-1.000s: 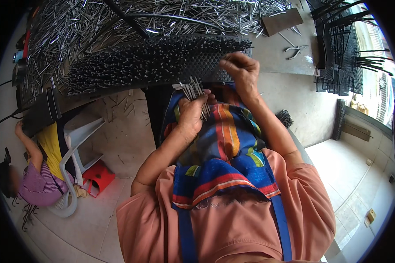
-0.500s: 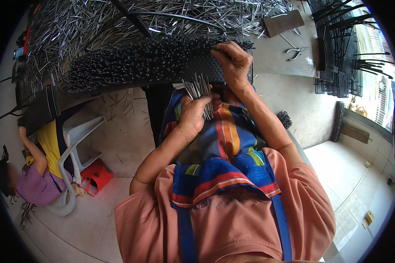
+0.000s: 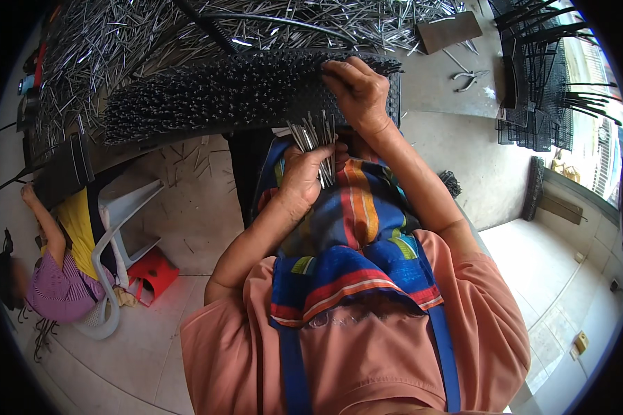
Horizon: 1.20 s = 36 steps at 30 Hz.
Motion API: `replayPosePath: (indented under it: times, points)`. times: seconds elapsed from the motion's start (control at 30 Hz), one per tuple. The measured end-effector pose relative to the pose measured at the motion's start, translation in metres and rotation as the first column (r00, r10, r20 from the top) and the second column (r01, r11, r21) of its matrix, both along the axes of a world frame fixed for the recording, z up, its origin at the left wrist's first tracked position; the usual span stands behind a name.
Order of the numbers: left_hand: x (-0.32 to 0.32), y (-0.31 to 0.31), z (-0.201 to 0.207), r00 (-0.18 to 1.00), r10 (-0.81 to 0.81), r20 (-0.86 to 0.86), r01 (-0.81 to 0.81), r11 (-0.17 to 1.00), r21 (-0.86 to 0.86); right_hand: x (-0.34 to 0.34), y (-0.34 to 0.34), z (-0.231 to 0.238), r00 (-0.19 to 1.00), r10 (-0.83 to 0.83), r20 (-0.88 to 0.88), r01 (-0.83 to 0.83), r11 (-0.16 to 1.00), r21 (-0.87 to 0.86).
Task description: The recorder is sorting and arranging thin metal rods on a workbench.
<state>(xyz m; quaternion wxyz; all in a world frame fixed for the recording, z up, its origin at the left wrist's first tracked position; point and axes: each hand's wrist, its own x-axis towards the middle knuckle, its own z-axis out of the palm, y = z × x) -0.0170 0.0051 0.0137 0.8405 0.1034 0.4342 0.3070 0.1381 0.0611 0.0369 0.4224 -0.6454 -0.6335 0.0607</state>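
Observation:
Across the table's near edge lies a long, dark perforated panel (image 3: 208, 97), densely set with upright strips over its left and middle parts. Toward its right end, bare holes show. My left hand (image 3: 303, 171) is closed round a bundle of thin metal strips (image 3: 314, 138) just in front of the panel, over the striped apron (image 3: 356, 214). My right hand (image 3: 361, 93) is held over the panel's right part, thumb and fingers pinched together at the edge of the set strips. What sits between those fingertips is too small to make out.
Behind the panel, a large heap of loose metal strips (image 3: 118, 48) covers the table. Pliers (image 3: 469, 79) and a brown flat plate (image 3: 450, 32) lie at the right. Dark mesh racks (image 3: 547, 104) stand farther right. At the left, a person (image 3: 62, 277) sits on a pale plastic chair (image 3: 107, 277).
My right hand has shifted slightly left and up along the panel, still pinched. My left hand keeps its bundle almost in place. The other person's arm has moved slightly.

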Motion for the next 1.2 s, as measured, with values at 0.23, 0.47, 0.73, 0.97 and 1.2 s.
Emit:
replayPosePath:
  times: [0.23, 0.47, 0.73, 0.97, 1.2]
  points:
    - [-0.002, 0.001, 0.003, 0.999, -0.038, 0.004, 0.038, 0.999, -0.028, 0.007, 0.001, -0.005, 1.0, -0.008, 0.002, 0.008, 1.0, -0.009]
    - [-0.002, 0.0, 0.005, 0.999, -0.039, 0.009, 0.04, 0.998, -0.043, 0.003, 0.002, -0.003, 1.0, 0.013, -0.017, -0.013, 1.0, 0.006]
    - [-0.004, 0.001, 0.002, 0.999, -0.037, 0.004, 0.037, 0.998, -0.06, 0.005, -0.006, 0.003, 0.94, 0.019, 0.34, 0.023, 0.992, -0.121]
    - [-0.004, 0.0, 0.001, 0.998, -0.044, 0.044, 0.046, 0.997, -0.067, 0.006, -0.008, 0.007, 0.946, -0.045, 0.321, 0.097, 0.984, -0.147]
    - [-0.004, 0.0, 0.005, 0.994, -0.04, 0.099, 0.045, 0.998, -0.048, 0.014, -0.043, 0.009, 0.962, -0.012, -0.274, -0.107, 0.904, -0.414]
